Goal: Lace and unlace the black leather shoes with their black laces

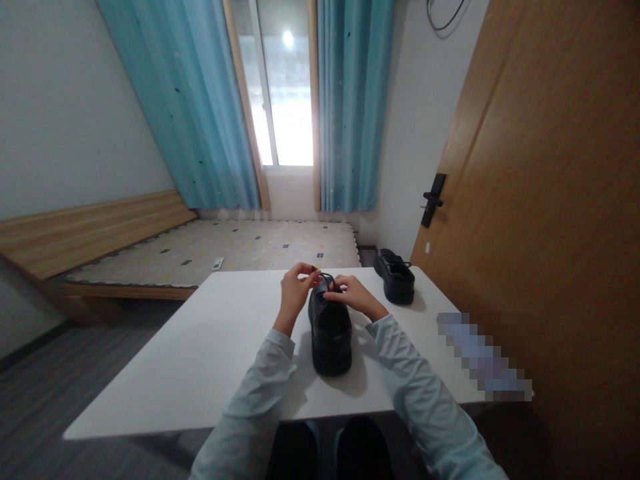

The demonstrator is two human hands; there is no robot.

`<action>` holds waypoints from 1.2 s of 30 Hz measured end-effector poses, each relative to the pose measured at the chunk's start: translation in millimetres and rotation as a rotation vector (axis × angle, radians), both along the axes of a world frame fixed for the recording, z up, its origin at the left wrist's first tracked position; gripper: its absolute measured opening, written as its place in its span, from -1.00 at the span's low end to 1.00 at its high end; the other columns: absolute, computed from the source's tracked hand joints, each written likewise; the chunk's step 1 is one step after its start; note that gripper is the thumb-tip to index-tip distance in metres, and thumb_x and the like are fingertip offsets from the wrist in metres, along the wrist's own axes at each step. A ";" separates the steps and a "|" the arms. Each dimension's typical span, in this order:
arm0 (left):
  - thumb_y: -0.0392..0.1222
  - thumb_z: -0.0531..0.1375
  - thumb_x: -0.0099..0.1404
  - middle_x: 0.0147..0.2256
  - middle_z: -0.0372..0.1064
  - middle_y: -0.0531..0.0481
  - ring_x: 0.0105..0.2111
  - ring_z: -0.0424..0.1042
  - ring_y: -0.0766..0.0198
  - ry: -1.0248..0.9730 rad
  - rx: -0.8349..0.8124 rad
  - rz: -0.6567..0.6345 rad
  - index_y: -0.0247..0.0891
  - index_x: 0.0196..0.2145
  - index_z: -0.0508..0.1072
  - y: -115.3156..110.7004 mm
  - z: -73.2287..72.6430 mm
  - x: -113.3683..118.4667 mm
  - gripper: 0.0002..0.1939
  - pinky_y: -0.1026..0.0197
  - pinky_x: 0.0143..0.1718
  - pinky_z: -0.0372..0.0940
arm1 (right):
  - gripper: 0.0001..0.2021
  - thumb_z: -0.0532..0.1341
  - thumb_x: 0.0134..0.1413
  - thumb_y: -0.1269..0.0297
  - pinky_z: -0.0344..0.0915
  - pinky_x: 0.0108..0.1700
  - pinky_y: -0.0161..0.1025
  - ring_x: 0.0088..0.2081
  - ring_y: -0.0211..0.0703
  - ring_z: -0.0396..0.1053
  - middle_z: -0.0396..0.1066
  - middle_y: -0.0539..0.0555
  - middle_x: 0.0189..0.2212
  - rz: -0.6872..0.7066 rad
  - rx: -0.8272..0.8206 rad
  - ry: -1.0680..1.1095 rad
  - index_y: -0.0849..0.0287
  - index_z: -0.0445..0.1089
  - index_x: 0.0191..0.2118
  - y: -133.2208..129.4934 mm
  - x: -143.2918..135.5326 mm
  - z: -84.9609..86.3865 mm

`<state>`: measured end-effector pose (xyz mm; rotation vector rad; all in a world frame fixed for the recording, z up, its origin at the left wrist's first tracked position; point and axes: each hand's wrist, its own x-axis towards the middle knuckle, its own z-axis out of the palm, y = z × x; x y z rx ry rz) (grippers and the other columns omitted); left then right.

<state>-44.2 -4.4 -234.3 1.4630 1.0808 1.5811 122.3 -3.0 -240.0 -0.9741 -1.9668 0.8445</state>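
A black lace-up shoe (332, 340) stands upright on the white table (240, 347), heel toward me. Above its front, a black shoelace (327, 276) makes a loop between my hands. My left hand (298, 287) is on the shoe's left side, thumb and fingers pinched on the lace. From the right, my right hand (350, 295) reaches over the laces, its fingers closed on the shoelace as well. The toe of the shoe is partly hidden behind both hands.
A second black shoe (397, 280) stands at the table's far right corner. A blurred-out item (483, 353) lies along the right edge. Past the table is a bed (260, 243) with a small white object (218, 264) on it. A wooden door (540, 200) stands close on the right.
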 end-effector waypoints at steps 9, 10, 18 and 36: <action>-0.21 0.32 -0.01 -0.31 0.45 -0.09 -0.31 0.46 0.17 0.383 -0.041 0.131 -0.29 -0.30 0.42 -0.4 -9.3 -6.0 -0.72 0.11 -0.25 0.36 | -0.85 0.32 -0.11 0.25 0.20 -0.23 -0.25 -0.35 -0.22 0.30 0.32 0.01 -0.44 -0.167 0.087 -0.014 0.23 0.44 -0.50 0.4 -3.8 -8.4; -0.18 0.32 0.00 -0.31 0.44 -0.10 -0.27 0.44 0.15 0.444 -0.005 0.224 -0.29 -0.33 0.42 -0.8 -8.6 -6.2 -0.74 0.07 -0.19 0.33 | -0.85 0.32 -0.11 0.25 0.20 -0.24 -0.26 -0.36 -0.23 0.29 0.31 0.01 -0.45 -0.177 0.091 -0.002 0.23 0.44 -0.50 0.7 -4.1 -10.1; 0.16 0.21 0.05 -0.47 0.42 -0.02 -0.42 0.35 0.22 0.652 -0.045 -0.053 -0.26 -0.56 0.49 -7.9 -7.7 -6.9 -0.62 0.20 -0.30 0.23 | -0.80 0.31 -0.09 0.23 0.18 -0.31 -0.27 -0.41 -0.25 0.24 0.26 -0.02 -0.50 -0.239 0.156 0.040 0.23 0.36 -0.56 2.9 -4.0 -21.7; -0.16 0.22 0.01 -0.46 0.47 -0.02 -0.42 0.39 0.23 0.471 -0.107 -0.299 -0.31 -0.45 0.53 -5.8 -16.0 -3.6 -0.83 0.22 -0.33 0.26 | -0.77 0.24 -0.02 0.15 0.25 -0.30 -0.25 -0.39 -0.19 0.36 0.46 0.08 -0.46 -0.216 0.053 0.134 0.24 0.46 -0.44 -8.2 0.4 -11.8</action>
